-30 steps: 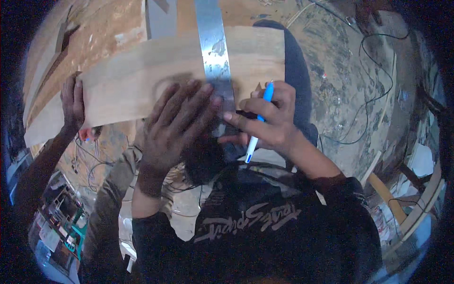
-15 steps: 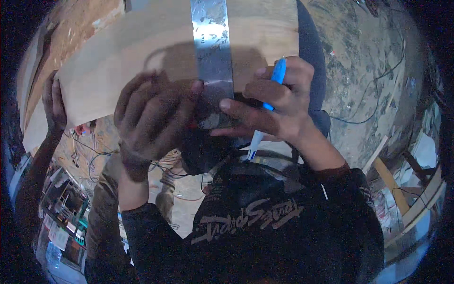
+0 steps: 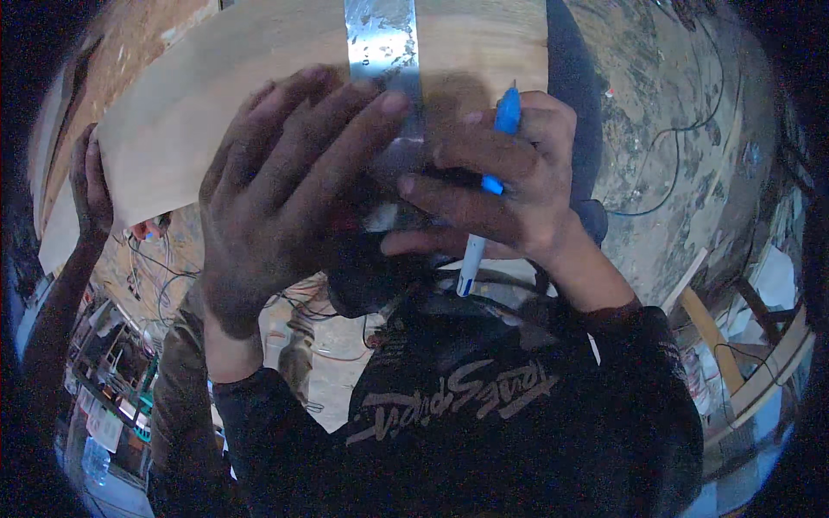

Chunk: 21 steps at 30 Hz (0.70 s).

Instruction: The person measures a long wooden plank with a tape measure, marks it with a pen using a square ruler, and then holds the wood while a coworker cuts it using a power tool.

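2 hands work at the near edge of a pale wooden board (image 3: pixel 259 95); the left hand (image 3: pixel 276 190), fingers spread flat, presses a metal ruler (image 3: pixel 380 43); the right hand (image 3: pixel 492 186) is curled around a blue pen (image 3: pixel 492 181); firm, even pressure on the ruler should stop it slipping; another person's hand (image 3: pixel 91 186) grips the board's left end.

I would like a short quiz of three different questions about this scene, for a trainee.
1. True or false: the right hand holds a blue and white pen.
2. What does the left hand press on? A) a glass jar B) the flat metal ruler on the pale wooden board C) a cable
3. Fill in: another person's hand grips the board's ____ end.

Key: 1 true; 2 B; 3 left.
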### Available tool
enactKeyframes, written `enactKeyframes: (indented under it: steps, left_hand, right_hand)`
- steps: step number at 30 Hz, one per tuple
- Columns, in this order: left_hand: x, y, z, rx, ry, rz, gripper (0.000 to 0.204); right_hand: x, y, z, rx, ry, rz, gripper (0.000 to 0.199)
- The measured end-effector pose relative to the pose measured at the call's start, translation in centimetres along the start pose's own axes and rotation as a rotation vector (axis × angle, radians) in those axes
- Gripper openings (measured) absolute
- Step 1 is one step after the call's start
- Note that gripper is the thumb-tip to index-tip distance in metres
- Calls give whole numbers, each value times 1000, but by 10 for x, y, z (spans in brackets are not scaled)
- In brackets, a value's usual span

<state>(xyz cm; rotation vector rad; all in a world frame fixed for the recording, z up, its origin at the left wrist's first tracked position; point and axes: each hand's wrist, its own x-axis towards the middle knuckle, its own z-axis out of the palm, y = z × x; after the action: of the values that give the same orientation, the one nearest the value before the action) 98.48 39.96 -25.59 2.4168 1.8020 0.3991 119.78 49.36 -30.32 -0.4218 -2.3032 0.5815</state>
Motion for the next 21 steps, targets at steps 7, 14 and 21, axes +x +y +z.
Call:
enactKeyframes:
  steps: [7,14,21]
  left_hand:
    - [19,-5,-6,-28,-47,-10,57]
    - [23,-2,-15,-55,-147,-64,60]
    - [15,-7,-15,-30,-170,-66,65]
  right_hand:
    - [12,5,-16,423,213,251,51]
    - [49,11,-23,771,297,745,71]
    - [81,17,-19,194,237,605,39]
